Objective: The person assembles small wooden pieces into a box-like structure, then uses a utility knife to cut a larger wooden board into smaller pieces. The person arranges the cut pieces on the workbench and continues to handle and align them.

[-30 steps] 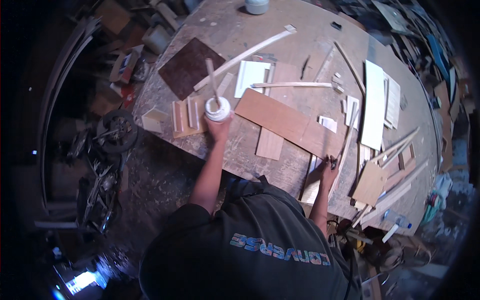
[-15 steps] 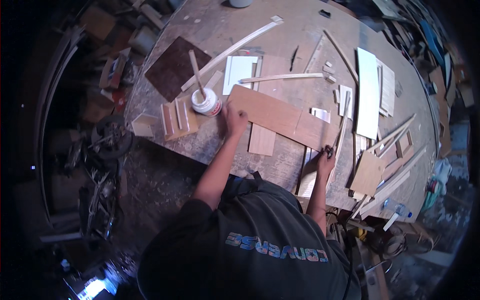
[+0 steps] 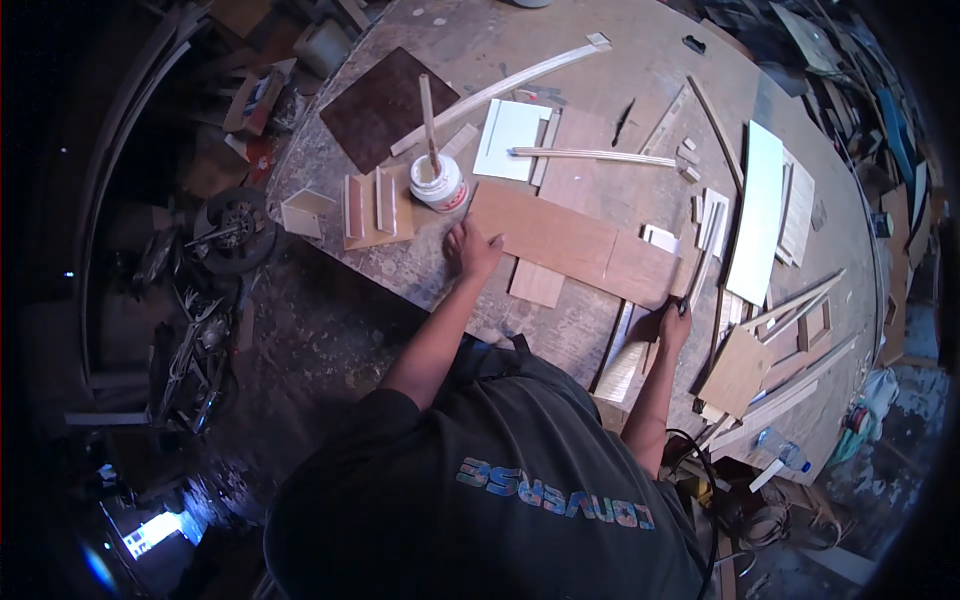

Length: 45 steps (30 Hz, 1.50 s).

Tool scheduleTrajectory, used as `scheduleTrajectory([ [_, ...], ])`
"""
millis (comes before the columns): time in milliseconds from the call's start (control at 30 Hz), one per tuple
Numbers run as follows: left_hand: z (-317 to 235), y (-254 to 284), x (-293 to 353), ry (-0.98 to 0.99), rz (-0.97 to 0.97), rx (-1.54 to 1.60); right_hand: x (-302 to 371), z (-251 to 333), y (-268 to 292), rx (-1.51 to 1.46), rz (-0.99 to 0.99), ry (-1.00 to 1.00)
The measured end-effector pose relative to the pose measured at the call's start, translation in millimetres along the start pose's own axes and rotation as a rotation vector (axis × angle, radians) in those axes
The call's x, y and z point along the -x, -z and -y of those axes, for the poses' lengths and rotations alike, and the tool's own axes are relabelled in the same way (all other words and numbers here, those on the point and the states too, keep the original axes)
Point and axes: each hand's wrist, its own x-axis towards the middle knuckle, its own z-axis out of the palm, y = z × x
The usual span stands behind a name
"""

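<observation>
Two hands rest on my long brown plywood board (image 3: 570, 243), which lies flat across the workbench (image 3: 640, 60). Far left of it stands a white glue pot (image 3: 438, 183) with a stick upright in it. My left hand (image 3: 472, 247) presses the board's left end, fingers spread, gripping nothing. My right hand (image 3: 673, 322), curled at the right end, pinches something dark I cannot make out.

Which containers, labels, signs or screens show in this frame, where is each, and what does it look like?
White glue pot: on the workbench just beyond the left hand, round, white with a red label band, a stick standing in it.
Plastic bottle: lower right, below the bench edge, lying down, clear with a blue cap.
No signs or screens in view.
</observation>
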Motion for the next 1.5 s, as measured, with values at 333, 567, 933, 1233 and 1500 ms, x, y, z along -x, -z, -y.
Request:
scheduleTrajectory([
  [333,-94,-19,30,-0.716,0.2,-0.046,29,28,7,-0.173,0.011,0.052],
  [567,-122,-78,34,-0.825,0.187,-0.151,97,87,0,-0.18,0.162,0.056],
  [933,-129,-73,39,-0.82,0.176,-0.217,136,127,-21,-0.114,0.401,0.033],
  [1233,-130,-74,39,-0.807,0.171,-0.222,108,108,-10,-0.104,0.224,0.054],
  [1500,-130,-71,37,-0.812,0.188,-0.236,134,131,-38,-0.006,0.349,0.091],
])
